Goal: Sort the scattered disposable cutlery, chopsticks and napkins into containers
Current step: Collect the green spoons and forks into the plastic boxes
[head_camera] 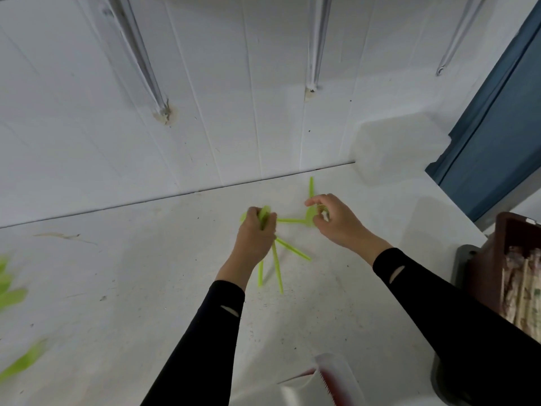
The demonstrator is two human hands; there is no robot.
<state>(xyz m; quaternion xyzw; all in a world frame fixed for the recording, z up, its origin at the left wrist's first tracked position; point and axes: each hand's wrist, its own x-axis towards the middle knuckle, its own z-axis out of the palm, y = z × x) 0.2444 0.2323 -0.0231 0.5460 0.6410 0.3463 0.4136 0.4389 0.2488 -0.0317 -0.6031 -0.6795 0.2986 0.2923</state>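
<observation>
White table [146, 273]; left hand [256, 232] grips three green utensils [276, 265].

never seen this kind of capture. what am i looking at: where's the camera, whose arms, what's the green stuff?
There is no machine here. A person works bare-handed, and the single picture comes from a wide-angle camera on their head. It looks forward and down, so the arms enter from the bottom.

The left hand holds a bunch of green plastic cutlery in its grip, with the handles fanning out below it. The right hand pinches another green piece, seemingly a fork, at the white table. One more green handle lies between the hands.

More green cutlery blurs at the left edge. On the right, a brown box holds what look like wrapped chopsticks.
</observation>
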